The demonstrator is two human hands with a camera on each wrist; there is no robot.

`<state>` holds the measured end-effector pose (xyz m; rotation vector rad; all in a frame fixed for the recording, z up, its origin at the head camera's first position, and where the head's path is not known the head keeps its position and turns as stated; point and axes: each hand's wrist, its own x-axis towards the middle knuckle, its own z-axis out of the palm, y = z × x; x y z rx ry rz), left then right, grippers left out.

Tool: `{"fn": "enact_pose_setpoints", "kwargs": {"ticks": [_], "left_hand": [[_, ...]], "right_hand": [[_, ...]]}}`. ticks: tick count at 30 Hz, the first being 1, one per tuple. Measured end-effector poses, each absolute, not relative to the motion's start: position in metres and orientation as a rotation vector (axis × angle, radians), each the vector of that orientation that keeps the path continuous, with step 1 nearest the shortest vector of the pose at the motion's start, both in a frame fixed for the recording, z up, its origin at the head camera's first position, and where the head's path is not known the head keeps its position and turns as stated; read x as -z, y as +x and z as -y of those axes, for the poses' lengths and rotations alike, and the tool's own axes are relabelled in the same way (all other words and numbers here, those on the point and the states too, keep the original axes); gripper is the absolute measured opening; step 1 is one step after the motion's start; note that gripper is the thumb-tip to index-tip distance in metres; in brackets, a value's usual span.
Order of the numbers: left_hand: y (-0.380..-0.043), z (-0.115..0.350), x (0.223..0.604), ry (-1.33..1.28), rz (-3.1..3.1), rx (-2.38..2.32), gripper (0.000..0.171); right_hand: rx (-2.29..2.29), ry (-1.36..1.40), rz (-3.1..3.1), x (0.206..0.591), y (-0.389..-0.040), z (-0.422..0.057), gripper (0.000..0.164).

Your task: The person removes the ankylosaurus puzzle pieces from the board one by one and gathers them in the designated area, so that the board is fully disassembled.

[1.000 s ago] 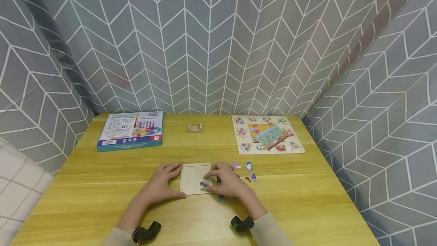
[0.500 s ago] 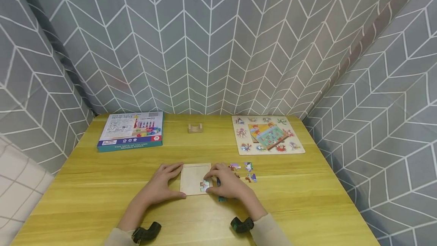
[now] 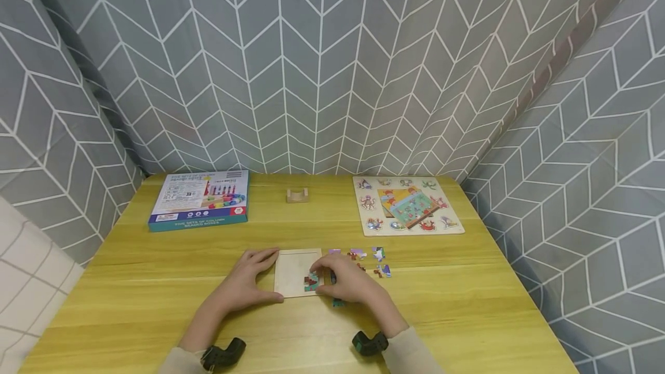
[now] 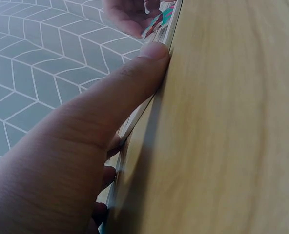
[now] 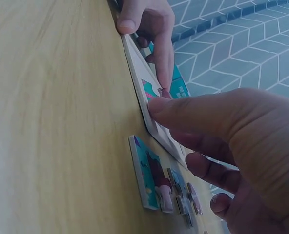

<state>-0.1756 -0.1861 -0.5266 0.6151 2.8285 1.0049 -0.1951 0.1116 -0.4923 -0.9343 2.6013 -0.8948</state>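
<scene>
A square wooden puzzle tray lies on the table between the two hands. My left hand holds its left side, fingers at the upper left corner and thumb at the lower edge. The thumb presses against the tray's rim in the left wrist view. Over the tray's lower right corner, my right hand pinches a teal and brown jigsaw piece between thumb and index finger. Part of that piece is hidden by the thumb in the right wrist view. Loose jigsaw pieces lie just right of the tray, partly under the right hand.
More jigsaw pieces lie to the right of the right hand. Farther back are a boxed bead set at left, a small wooden holder, and a sea-animal board bearing two picture puzzles. Patterned curtains stand behind the table.
The jigsaw piece has tilted in my right fingers: glare whitened it half a second ago, and its colours show again now. My right hand has shifted slightly; the left has stayed in place.
</scene>
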Motion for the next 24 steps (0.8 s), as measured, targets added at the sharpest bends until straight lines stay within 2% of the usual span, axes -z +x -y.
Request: {"fn": "enact_pose_setpoints", "kwargs": {"ticks": [24], "left_hand": [[-0.1773, 0.1864, 0.5295, 0.611, -2.844, -0.972, 0.11]], "right_hand": [[0.934, -0.92, -2.534, 0.4904, -0.201, -0.1079, 0.033]]}}
